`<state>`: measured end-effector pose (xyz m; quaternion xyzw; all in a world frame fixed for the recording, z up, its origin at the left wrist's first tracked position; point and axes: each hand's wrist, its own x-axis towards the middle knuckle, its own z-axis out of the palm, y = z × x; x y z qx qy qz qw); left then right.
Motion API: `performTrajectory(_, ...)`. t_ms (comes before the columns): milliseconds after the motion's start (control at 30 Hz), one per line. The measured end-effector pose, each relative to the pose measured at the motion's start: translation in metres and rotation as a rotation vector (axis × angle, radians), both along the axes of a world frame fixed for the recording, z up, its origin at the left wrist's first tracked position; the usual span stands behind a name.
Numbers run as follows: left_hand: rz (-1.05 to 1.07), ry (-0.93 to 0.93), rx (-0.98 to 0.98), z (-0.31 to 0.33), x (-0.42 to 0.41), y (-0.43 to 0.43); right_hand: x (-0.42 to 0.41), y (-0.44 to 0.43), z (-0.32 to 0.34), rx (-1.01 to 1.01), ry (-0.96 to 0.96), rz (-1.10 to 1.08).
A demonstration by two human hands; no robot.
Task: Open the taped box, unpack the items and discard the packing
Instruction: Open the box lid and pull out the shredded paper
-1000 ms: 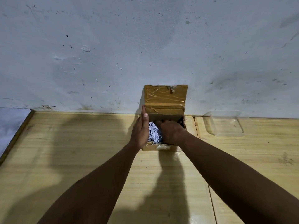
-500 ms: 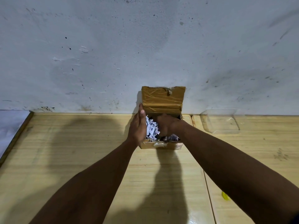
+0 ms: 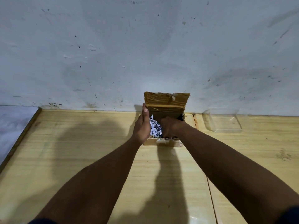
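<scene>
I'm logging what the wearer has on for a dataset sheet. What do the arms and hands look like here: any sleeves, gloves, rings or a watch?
Both forearms are bare from wrist to near the elbow. The left hand and right hand wear no gloves; no watch or bracelet shows at either wrist. A dark sleeve edge peeks in at the bottom corners. Rings cannot be ruled out: the right fingers are hidden.

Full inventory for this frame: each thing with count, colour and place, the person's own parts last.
cardboard box: one, brown, far middle of the table, lid flap raised against the wall
shredded paper: one heap, white, inside the box
clear container: one, transparent, right of the box by the wall
table: one, pale wood
wall: one, white, marked
left hand: flat on the box's left side
right hand: dug into the paper, grip hidden
</scene>
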<state>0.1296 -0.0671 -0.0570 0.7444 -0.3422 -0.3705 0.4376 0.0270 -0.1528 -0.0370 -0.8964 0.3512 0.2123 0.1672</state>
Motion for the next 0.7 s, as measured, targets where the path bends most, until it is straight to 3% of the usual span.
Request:
performTrajectory(367, 0.024, 0.049, 0.037, -0.001, -0.001, -0.009, 0.008, -0.010, -0.030, -0.104, 0.018, 0.048)
performTrajectory(700, 0.054, 0.096, 0.054, 0.007, 0.001, -0.012, 0.011, -0.018, 0.004, 0.104, -0.121, -0.038)
